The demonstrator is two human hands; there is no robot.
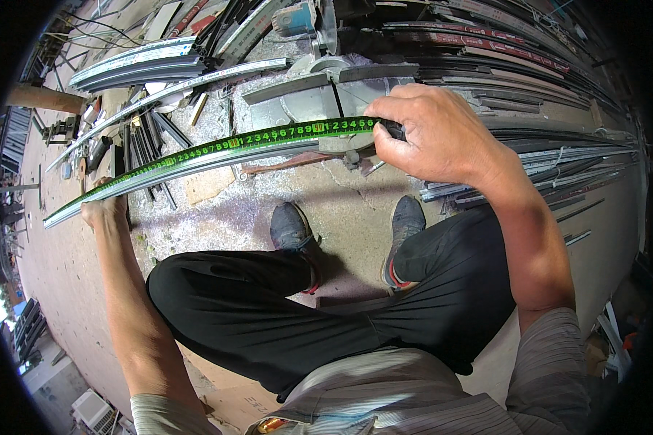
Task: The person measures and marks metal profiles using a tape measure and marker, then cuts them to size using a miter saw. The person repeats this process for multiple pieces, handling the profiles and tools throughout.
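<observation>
A long black and green tape measure (pixel 232 142) is stretched along a silvery metal profile (pixel 203 165), running from the far left to the middle. My right hand (pixel 439 134) is closed round the tape's dark case at the right end, thumb and forefinger pinching beside the blade; most of the case is hidden in the palm. Out on the left, my left hand (pixel 106 209) grips the profile with the tape lying over it; its fingers are partly hidden. The profile's right end lies at the base of a cut-off saw (pixel 290 105) with a blue motor (pixel 294 19).
Bundles of long metal profiles (pixel 515 65) lie at the right and far right. More strips (pixel 138 61) and short offcuts (pixel 141 145) lie at the upper left. My shoes (pixel 290 226) stand on the dusty concrete floor below the saw. Cardboard (pixel 232 402) lies beneath me.
</observation>
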